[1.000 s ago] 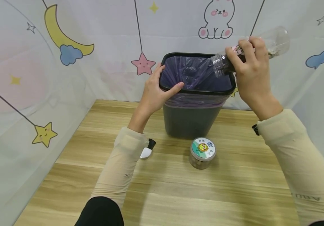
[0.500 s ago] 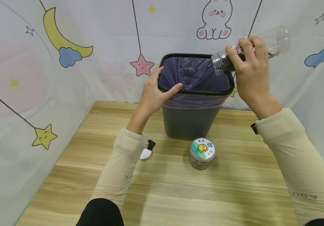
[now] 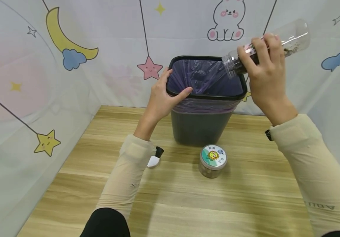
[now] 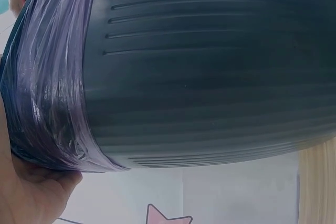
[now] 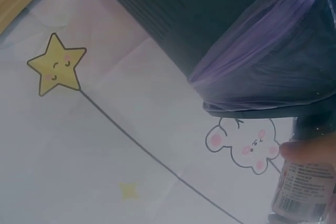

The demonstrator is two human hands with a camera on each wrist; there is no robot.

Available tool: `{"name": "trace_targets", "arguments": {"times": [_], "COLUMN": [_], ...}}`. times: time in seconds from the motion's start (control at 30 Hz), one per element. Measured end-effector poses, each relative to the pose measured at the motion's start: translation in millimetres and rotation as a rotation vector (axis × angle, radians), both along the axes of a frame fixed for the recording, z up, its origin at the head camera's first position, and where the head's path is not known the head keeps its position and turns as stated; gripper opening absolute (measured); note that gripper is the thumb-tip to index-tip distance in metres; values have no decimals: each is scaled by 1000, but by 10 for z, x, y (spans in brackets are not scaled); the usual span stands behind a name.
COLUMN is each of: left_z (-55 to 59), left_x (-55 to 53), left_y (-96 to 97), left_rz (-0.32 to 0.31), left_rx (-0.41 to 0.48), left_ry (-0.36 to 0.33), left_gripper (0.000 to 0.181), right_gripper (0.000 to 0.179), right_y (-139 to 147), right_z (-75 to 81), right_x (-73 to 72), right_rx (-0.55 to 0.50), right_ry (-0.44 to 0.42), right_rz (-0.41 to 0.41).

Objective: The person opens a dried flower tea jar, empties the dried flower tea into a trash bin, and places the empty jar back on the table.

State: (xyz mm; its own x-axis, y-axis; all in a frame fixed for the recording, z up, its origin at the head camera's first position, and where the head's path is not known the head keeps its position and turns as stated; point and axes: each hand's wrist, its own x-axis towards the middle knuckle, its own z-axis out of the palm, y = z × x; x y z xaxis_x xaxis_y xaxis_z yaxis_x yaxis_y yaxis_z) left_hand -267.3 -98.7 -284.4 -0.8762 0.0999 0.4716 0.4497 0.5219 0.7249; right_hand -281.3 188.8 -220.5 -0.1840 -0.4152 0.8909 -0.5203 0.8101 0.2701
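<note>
A dark grey trash can (image 3: 200, 128) with a purple plastic liner (image 4: 58, 77) folded over its black rim stands upright on the table. My left hand (image 3: 161, 98) grips its rim at the left, thumb over the front edge. Above the right side of the rim, my right hand (image 3: 266, 74) holds a clear plastic jar (image 3: 295, 36) by its middle. The jar is tilted, its uncapped threaded mouth pointing down into the can. Dark bits lie inside, mostly near the mouth, some towards the base. In the right wrist view a printed label (image 5: 304, 187) shows on the jar.
A short round jar (image 3: 212, 161) with a sunflower-printed lid stands in front of the can. Left of it lies a small black-and-white tool (image 3: 155, 158), partly covered by the left sleeve. A printed cloth (image 3: 113, 42) hangs behind the wooden table (image 3: 181, 204).
The base of the clear jar has risen a little, so it tilts more steeply. Dark bits inside have shifted. My left hand and the trash can have stayed in place.
</note>
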Motion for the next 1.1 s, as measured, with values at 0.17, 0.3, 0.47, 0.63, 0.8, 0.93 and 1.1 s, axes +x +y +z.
{"name": "trace_targets", "arguments": {"times": [0.17,0.3,0.47,0.63,0.8,0.93,1.1], "left_z": [4,-5,-38,-43,-28,-18,-19], "left_x": [5,-1,-5,-5,-2,0,1], "left_y": [-14,-6,47,76,50,24,1], "left_rz": [2,-1,-30,-24,-16,-12,-4], "left_rx": [2,8,23,25,21,18,8], "left_ry": [-4,2,-5,-2,-1,-3,-3], "left_gripper": [99,99,99,98,98,99,98], "right_gripper": [45,47,46,46,45,45,43], "right_y": [-17,1,55,83,65,42,25], "right_z": [-18,-22,-4,19,13,11,-3], "right_x": [-18,-6,35,46,28,6,-2], "right_rx": [-5,-15,-25,-23,-12,1,14], "right_ry": [4,-12,-16,-17,7,26,30], "right_rz": [7,5,-5,-8,1,2,4]}}
